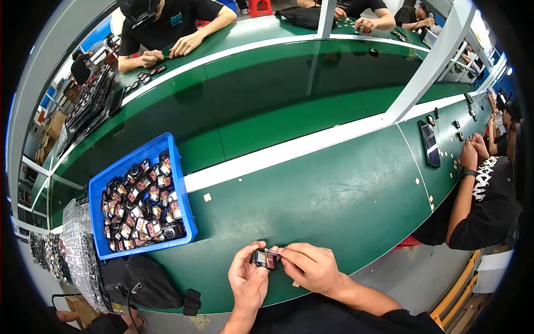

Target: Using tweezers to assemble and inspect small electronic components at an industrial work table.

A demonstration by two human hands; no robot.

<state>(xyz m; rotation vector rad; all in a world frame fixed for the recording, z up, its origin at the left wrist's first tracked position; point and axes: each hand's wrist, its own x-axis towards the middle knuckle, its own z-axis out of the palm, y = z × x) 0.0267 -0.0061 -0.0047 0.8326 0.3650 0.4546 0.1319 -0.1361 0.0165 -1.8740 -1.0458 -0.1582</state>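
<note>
My left hand (247,281) grips a small black electronic device (263,260) between thumb and fingers, above the near edge of the green table. Its uncovered side faces up, showing a pale block and reddish parts. Closed around a thin metallic tool (272,253), my right hand (312,268) brings the tool's tip against the device's upper edge. The tool's exact kind is too small to make out. To the left stands a blue plastic bin (187,209) heaped with many similar black devices (136,209) with reddish and pale insides.
A black mesh bag (142,283) lies at the table's near left edge, beside stacked clear trays (78,239). A white post (425,67) rises at the right, near a dark phone (429,143). Co-workers sit across and to the right. Small yellowish squares (207,197) dot the table.
</note>
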